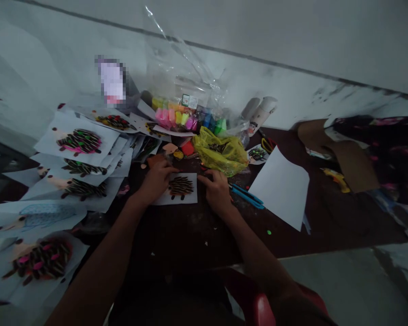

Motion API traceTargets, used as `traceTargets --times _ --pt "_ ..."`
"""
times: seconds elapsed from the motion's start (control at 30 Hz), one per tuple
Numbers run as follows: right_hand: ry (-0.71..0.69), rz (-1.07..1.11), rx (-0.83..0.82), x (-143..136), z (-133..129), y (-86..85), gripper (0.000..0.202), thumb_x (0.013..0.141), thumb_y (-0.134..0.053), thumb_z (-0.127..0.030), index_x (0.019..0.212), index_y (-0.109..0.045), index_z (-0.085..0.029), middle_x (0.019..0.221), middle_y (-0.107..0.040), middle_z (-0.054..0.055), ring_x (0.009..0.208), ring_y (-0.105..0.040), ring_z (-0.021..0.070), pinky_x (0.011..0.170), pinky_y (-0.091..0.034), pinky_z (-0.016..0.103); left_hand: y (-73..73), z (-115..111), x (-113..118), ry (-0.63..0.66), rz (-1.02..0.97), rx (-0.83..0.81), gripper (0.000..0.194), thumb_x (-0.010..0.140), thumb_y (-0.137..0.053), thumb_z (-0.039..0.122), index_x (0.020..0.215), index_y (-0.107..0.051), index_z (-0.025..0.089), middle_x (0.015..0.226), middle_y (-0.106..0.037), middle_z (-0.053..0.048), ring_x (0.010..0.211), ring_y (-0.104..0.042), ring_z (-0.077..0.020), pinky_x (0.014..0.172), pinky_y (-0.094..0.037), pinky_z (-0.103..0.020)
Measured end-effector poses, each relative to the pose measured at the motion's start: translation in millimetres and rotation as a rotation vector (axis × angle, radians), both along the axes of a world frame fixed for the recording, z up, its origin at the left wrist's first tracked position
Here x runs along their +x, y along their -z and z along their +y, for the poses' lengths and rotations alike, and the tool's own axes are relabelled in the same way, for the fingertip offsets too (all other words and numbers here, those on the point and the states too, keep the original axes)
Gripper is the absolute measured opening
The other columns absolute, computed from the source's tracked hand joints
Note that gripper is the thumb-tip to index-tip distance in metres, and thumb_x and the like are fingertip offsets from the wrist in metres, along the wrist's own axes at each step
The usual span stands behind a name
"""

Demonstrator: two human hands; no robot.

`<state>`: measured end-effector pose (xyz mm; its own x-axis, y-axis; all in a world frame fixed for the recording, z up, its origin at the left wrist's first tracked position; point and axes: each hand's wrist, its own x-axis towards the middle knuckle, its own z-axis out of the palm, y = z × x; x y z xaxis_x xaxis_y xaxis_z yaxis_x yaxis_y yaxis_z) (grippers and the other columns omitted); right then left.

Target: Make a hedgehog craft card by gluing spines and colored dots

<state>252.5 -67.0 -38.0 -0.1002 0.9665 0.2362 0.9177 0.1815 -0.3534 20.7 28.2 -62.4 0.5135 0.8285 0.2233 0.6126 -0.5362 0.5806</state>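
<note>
A small white card (190, 200) lies on the dark table between my hands. On it is a hedgehog figure (181, 186) with a back of dark striped seeds, which look like sunflower seeds. My left hand (157, 179) rests over the card's upper left part, fingers stretched and covering the hedgehog's head end. Just off the card's right edge is my right hand (218, 190), its index finger pointing left toward the card and the other fingers partly bent. Beyond the hands sits an open yellow plastic bag (233, 158) with striped seeds inside.
Hedgehog pictures on paper (80, 140) are piled at the left. Behind the yellow bag stands a clear bag of colourful clay packs (177, 118). Blue scissors or pens (247, 195) and a white sheet (282, 188) lie to the right, with a brown cardboard piece (355, 165) farther over.
</note>
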Motion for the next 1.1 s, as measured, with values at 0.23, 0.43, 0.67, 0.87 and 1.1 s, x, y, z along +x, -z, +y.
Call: traceTargets --times 0.23,0.43,0.67,0.87,1.1 --pt "-0.008 -0.071 -0.016 0 0 1.1 0.049 0.094 -0.05 -0.003 0.13 -0.072 -0.028 0.133 -0.06 0.013 0.12 -0.05 0.0272 0.099 -0.039 0.041 1.0 -4 3 0.008 -0.028 -0.006 0.046 0.079 -0.047 0.002 0.102 -0.081 0.02 0.104 -0.065 -0.009 0.102 -0.06 -0.0238 0.092 -0.053 -0.038" --pt "0.023 -0.121 -0.032 -1 0 1.4 0.047 0.093 -0.053 -0.003 0.128 -0.073 -0.026 0.132 -0.062 0.013 0.119 -0.051 0.0273 0.097 -0.039 0.04 1.2 -5 4 -0.002 -0.04 0.026 0.049 0.078 -0.044 0.0 0.104 -0.081 0.02 0.102 -0.065 -0.009 0.099 -0.061 -0.0228 0.09 -0.053 -0.036" --pt "0.033 -0.093 0.024 0 1 4.1 0.046 0.093 -0.05 -0.002 0.126 -0.074 -0.023 0.129 -0.064 0.013 0.118 -0.053 0.0273 0.096 -0.042 0.04 -2.5 -7 8 0.047 -0.066 0.033 0.048 0.078 -0.046 0.0 0.107 -0.08 0.019 0.105 -0.067 -0.009 0.102 -0.063 -0.0234 0.091 -0.053 -0.038" --pt "-0.046 -0.001 0.066 0 0 -1.4 0.041 0.094 -0.049 -0.005 0.121 -0.075 -0.022 0.124 -0.068 0.012 0.115 -0.058 0.0253 0.099 -0.045 0.041 -7.8 -10 11 0.023 -0.114 0.005 0.048 0.08 -0.043 0.001 0.107 -0.079 0.018 0.105 -0.069 -0.008 0.101 -0.064 -0.022 0.092 -0.054 -0.036" --pt "-0.279 0.113 0.074 -22 -1 -9.1 0.044 0.103 -0.043 -0.026 0.142 -0.06 -0.013 0.148 -0.059 0.015 0.138 -0.051 0.0246 0.116 -0.04 0.044 -10.1 -5 5 0.042 -0.119 -0.051 0.047 0.074 -0.042 0.003 0.097 -0.082 0.015 0.097 -0.072 -0.01 0.097 -0.067 -0.0225 0.093 -0.055 -0.037"
